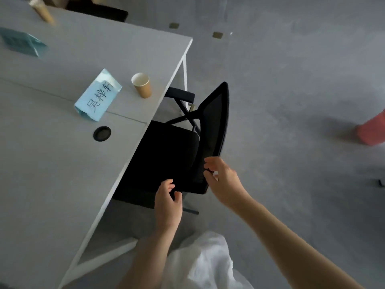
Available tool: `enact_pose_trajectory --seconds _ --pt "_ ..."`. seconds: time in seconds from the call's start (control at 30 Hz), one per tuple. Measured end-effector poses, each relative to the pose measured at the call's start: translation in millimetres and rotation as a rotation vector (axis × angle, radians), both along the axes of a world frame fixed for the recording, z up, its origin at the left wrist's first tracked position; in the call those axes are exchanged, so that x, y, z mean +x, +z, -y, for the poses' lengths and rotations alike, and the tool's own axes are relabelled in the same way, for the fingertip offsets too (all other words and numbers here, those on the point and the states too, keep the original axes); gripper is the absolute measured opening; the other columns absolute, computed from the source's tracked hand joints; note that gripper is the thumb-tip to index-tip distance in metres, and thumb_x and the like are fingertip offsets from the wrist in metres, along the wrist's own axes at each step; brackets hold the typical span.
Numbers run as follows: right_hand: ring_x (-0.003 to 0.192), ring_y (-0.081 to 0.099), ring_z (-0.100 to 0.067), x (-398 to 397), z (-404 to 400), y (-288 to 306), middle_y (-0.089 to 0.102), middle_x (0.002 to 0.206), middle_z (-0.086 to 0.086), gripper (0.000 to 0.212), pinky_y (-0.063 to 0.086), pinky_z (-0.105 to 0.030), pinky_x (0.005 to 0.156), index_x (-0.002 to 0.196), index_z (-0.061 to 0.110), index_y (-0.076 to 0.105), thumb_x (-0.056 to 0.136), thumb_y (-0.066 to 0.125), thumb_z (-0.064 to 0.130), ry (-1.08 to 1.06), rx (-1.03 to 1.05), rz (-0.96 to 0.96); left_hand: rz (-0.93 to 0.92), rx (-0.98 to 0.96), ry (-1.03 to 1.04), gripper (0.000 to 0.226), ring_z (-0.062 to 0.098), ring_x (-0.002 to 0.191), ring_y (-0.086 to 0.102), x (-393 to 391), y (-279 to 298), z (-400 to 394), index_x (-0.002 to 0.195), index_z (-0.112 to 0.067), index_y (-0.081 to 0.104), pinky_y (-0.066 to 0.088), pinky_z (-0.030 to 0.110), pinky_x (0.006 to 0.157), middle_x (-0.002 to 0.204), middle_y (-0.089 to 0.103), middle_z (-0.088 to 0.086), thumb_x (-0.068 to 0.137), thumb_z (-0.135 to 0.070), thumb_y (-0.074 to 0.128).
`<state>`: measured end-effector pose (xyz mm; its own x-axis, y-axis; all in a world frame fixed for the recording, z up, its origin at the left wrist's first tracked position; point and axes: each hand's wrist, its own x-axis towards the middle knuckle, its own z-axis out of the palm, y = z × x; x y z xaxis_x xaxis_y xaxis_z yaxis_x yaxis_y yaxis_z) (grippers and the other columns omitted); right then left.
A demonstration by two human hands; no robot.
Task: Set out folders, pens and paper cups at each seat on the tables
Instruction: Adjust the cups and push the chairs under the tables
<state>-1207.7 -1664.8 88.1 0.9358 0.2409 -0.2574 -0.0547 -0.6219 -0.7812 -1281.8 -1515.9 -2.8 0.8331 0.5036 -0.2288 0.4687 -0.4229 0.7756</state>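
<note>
A brown paper cup stands upright near the grey table's right edge. Beside it on its left lies a light blue folder with handwritten characters. A black mesh office chair is tucked at this seat. My right hand pinches the near edge of its backrest. My left hand curls its fingers and thumb around the chair's near armrest, which is hard to make out against the dark seat. No pen shows.
A second, blurred paper cup and a teal folder sit at the table's far left. A black cable grommet is set in the tabletop. A red object stands on the grey floor at right.
</note>
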Motion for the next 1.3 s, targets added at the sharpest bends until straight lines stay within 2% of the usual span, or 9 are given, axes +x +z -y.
enact_pose_trajectory --seconds 0.23,0.4,0.6,0.7,0.83,0.9,0.97,1.07,1.3 --pt "0.118 0.054 -0.012 95 -4 -8 0.059 0.122 0.001 0.035 0.045 -0.029 0.100 0.129 0.017 0.050 0.094 0.052 0.019 0.175 0.012 -0.002 0.036 0.052 0.220 0.033 0.012 0.110 0.056 66 -4 -7 0.127 -0.012 0.055 0.047 0.026 0.086 0.117 0.060 -0.002 0.094 -0.011 0.055" --pt "0.116 0.054 -0.011 181 -23 -24 0.060 0.119 0.002 0.034 0.045 -0.027 0.100 0.127 0.018 0.051 0.093 0.053 0.018 0.280 -0.030 -0.069 -0.095 -0.011 0.358 0.034 0.020 0.111 0.060 142 -42 -17 0.128 -0.011 0.054 0.049 0.025 0.084 0.121 0.060 0.003 0.094 -0.016 0.057" --pt "0.113 0.053 -0.011 255 -62 -42 0.057 0.118 0.003 0.034 0.039 -0.019 0.089 0.127 0.017 0.049 0.094 0.054 0.020 0.428 -0.087 -0.143 -0.109 0.029 0.411 0.035 0.019 0.115 0.054 207 -43 -39 0.128 -0.011 0.054 0.047 0.027 0.091 0.122 0.058 0.003 0.093 -0.015 0.056" --pt "0.113 0.052 -0.012 293 -90 -51 0.056 0.116 0.004 0.036 0.041 -0.022 0.092 0.129 0.016 0.048 0.094 0.054 0.021 0.472 -0.096 -0.163 -0.121 0.100 0.432 0.035 0.021 0.118 0.049 235 -41 -65 0.128 -0.009 0.054 0.042 0.025 0.091 0.122 0.057 0.005 0.093 -0.013 0.056" --pt "0.114 0.052 -0.013 335 -131 -65 0.056 0.120 0.005 0.041 0.046 -0.033 0.098 0.132 0.020 0.043 0.093 0.054 0.024 0.535 -0.101 -0.175 -0.119 0.250 0.425 0.037 0.029 0.120 0.046 267 -49 -108 0.123 -0.004 0.054 0.045 0.043 0.099 0.122 0.056 0.012 0.087 -0.008 0.058" --pt "0.113 0.052 -0.012 352 -149 -72 0.054 0.120 0.007 0.045 0.046 -0.034 0.098 0.133 0.022 0.041 0.092 0.057 0.027 0.559 -0.101 -0.153 -0.202 0.338 0.411 0.048 0.038 0.133 0.038 282 -57 -125 0.132 -0.004 0.049 0.033 0.051 0.111 0.138 0.049 0.017 0.086 -0.012 0.059" --pt "0.116 0.050 -0.013 367 -170 -84 0.053 0.124 0.006 0.051 0.044 -0.035 0.099 0.135 0.024 0.038 0.089 0.061 0.029 0.580 -0.084 -0.142 -0.337 0.335 0.408 0.062 0.040 0.146 0.015 300 -63 -138 0.147 -0.009 0.032 0.014 0.053 0.117 0.158 0.025 0.013 0.091 -0.022 0.055" --pt "0.120 0.048 -0.017 385 -197 -98 0.047 0.132 0.003 0.064 0.044 -0.040 0.101 0.139 0.022 0.031 0.085 0.066 0.028 0.622 -0.050 -0.125 -0.436 0.346 0.391 0.070 0.034 0.149 -0.006 319 -79 -148 0.155 -0.016 0.008 -0.001 0.056 0.118 0.164 0.000 0.007 0.097 -0.037 0.042" --pt "0.124 0.046 -0.029 430 -250 -121 0.037 0.140 -0.009 0.091 0.040 -0.047 0.104 0.143 0.015 0.023 0.074 0.079 0.028 0.730 -0.044 -0.049 -0.554 0.476 0.458 0.077 0.032 0.149 -0.009 333 -96 -142 0.155 -0.023 0.001 -0.003 0.058 0.118 0.164 -0.003 0.004 0.092 -0.056 0.029"
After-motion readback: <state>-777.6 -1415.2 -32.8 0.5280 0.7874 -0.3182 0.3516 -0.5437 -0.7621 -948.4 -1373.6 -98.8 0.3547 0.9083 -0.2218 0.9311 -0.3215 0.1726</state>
